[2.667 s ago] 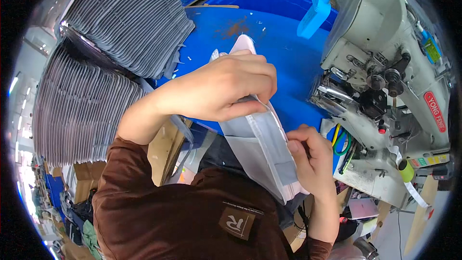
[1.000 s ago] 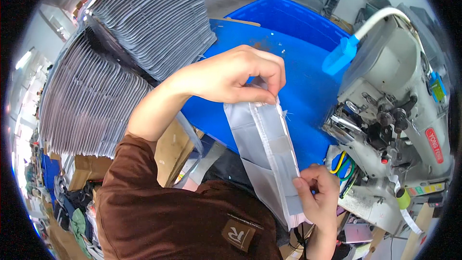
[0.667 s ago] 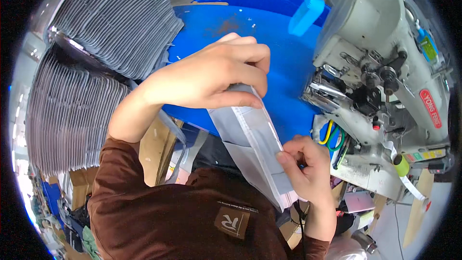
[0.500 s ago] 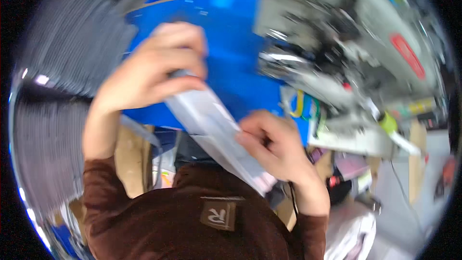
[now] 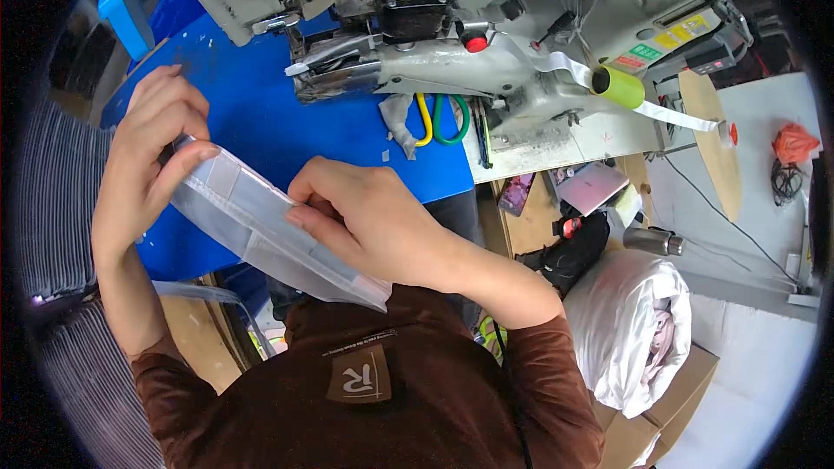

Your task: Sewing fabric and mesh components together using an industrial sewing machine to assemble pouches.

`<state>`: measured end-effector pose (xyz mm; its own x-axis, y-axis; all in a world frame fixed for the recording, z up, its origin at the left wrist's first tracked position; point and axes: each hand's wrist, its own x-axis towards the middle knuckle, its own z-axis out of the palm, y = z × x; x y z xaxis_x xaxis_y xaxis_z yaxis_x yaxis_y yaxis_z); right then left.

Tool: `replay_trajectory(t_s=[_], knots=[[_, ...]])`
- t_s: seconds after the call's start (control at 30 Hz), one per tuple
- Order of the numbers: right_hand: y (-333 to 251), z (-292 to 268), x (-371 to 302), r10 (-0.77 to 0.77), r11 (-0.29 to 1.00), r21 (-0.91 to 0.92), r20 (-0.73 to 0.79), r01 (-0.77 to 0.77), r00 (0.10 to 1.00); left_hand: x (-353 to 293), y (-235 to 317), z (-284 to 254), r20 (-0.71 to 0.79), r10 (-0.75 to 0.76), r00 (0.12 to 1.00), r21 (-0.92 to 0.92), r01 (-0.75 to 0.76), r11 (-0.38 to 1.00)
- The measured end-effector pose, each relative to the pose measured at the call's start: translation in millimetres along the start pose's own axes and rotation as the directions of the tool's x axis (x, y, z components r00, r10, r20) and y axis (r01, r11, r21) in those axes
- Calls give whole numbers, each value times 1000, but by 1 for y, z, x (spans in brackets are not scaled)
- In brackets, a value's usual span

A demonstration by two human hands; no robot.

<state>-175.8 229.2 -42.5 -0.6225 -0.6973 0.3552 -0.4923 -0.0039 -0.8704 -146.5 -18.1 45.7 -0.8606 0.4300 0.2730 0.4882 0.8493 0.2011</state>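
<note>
A folded piece of translucent whitish material (image 5: 239, 230), sheet-like with seams and a pinkish edge, stretches between my hands above the front of the blue worktop (image 5: 252, 126). Its upper left end is pinched between the thumb and fingers of my left hand (image 5: 156, 161). My right hand (image 5: 369, 213) grips the upper edge near the middle, thumb against curled fingers. The lower right end hangs loose by my brown top. Beyond my hands stands a grey industrial sewing machine (image 5: 443, 67), its arm reaching over the worktop.
Yellow- and green-handled scissors (image 5: 437, 120) lie at the worktop's right. White tape (image 5: 682, 115) runs from a lime-green roll (image 5: 618, 87) to the machine. Tall stacks of grey sheets (image 5: 61, 200) rise at the left. A white bag (image 5: 630, 321) and steel bottle (image 5: 653, 241) are lower right.
The view has swung rightward and is sharper, with the sewing machine now across the top. Both hands still hold the translucent piece, which appears farther left and a little lower.
</note>
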Motion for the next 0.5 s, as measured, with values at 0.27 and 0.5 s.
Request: replay_trajectory(t_s=[0.27,0.5], knots=[[3,0,3,-35,999,-31,-9,35,999,11,-12,1,11,36,999,-28,-35,999],[-5,3,3,119,982,145,11,-119,993,9,-26,0,-21,106,994,14,-106,994]])
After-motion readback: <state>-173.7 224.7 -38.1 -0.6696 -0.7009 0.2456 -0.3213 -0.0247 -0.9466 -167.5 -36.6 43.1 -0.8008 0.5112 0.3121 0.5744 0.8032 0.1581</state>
